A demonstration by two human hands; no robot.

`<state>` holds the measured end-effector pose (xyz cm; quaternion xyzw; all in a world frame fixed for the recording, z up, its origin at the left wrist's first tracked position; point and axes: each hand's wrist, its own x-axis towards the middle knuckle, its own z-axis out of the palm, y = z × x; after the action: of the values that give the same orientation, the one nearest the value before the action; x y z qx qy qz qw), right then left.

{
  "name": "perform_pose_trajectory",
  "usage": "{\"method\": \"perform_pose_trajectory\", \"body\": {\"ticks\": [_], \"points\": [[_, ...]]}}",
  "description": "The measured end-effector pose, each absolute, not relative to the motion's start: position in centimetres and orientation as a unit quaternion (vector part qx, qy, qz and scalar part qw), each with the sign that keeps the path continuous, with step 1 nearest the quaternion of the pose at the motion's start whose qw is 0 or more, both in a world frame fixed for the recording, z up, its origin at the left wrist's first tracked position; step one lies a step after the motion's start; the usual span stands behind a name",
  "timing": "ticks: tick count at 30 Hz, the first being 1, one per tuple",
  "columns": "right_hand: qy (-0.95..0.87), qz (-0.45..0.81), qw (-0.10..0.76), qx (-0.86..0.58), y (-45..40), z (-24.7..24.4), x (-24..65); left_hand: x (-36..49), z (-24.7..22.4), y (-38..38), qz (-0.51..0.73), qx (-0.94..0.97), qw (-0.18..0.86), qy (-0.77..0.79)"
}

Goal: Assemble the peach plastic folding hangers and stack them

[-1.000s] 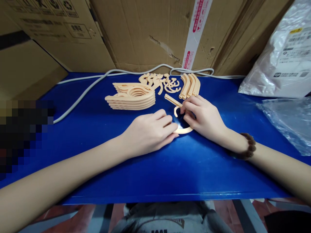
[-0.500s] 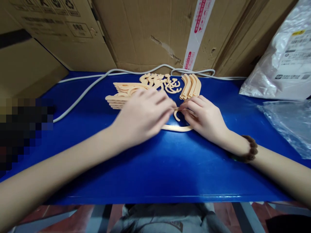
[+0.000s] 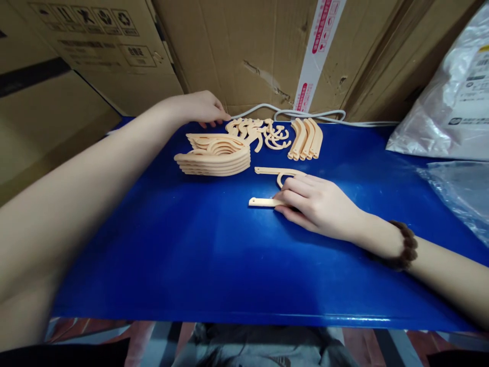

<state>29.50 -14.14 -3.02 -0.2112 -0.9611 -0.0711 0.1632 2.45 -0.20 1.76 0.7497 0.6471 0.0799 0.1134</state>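
My right hand (image 3: 317,206) is closed around a cream plastic piece (image 3: 263,202), whose flat holed end sticks out to the left above the blue table. The fingers also cover part of the curved section below its upper bar (image 3: 269,171). At the back left, my left hand (image 3: 208,108) reaches to the edge of a pile of small S-shaped cream pieces (image 3: 239,127); its fingertips are bent and close together, and what they hold, if anything, is too small to tell. Below that hand lies a stack of large curved cream pieces (image 3: 214,165).
Several curved cream bars (image 3: 305,138) lie at the back right of the blue table (image 3: 214,265). A white cable (image 3: 260,108) runs along cardboard boxes (image 3: 229,51). A white plastic bag (image 3: 435,112) and clear film (image 3: 458,188) are at the right.
My left hand has left the middle and moved to the back left, by the small pieces. My right hand has shifted slightly down, onto the cream piece, whose left ends now show.
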Motion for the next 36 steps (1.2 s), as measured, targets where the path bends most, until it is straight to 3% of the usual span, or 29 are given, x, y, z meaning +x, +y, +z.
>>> {"method": "perform_pose_trajectory", "body": {"ticks": [19, 23, 28, 30, 32, 36], "points": [[-0.958, -0.034, 0.125, -0.257, -14.9, -3.1, 29.4, 3.4, 0.2, 1.9, 0.177, 0.704, 0.242, 0.644], [-0.952, -0.030, 0.123, -0.279, -14.9, -3.1, 29.6, 3.6, 1.8, 1.1, 0.255, 0.725, 0.189, 0.612], [-0.951, 0.037, 0.103, -0.291, -14.7, -3.0, 29.7, 4.6, 5.6, -1.6, 0.429, 0.677, -0.037, 0.597], [-0.952, 0.049, 0.099, -0.286, -14.7, -3.0, 29.7, 5.3, 6.2, -4.1, 0.465, 0.714, -0.101, 0.515], [-0.953, 0.045, 0.102, -0.280, -14.6, -3.1, 29.7, 6.2, 5.7, -7.2, 0.459, 0.781, -0.062, 0.420], [-0.953, 0.019, 0.120, -0.279, -14.5, -3.3, 29.8, 7.8, 2.6, -12.3, 0.322, 0.839, -0.013, 0.439]]}}
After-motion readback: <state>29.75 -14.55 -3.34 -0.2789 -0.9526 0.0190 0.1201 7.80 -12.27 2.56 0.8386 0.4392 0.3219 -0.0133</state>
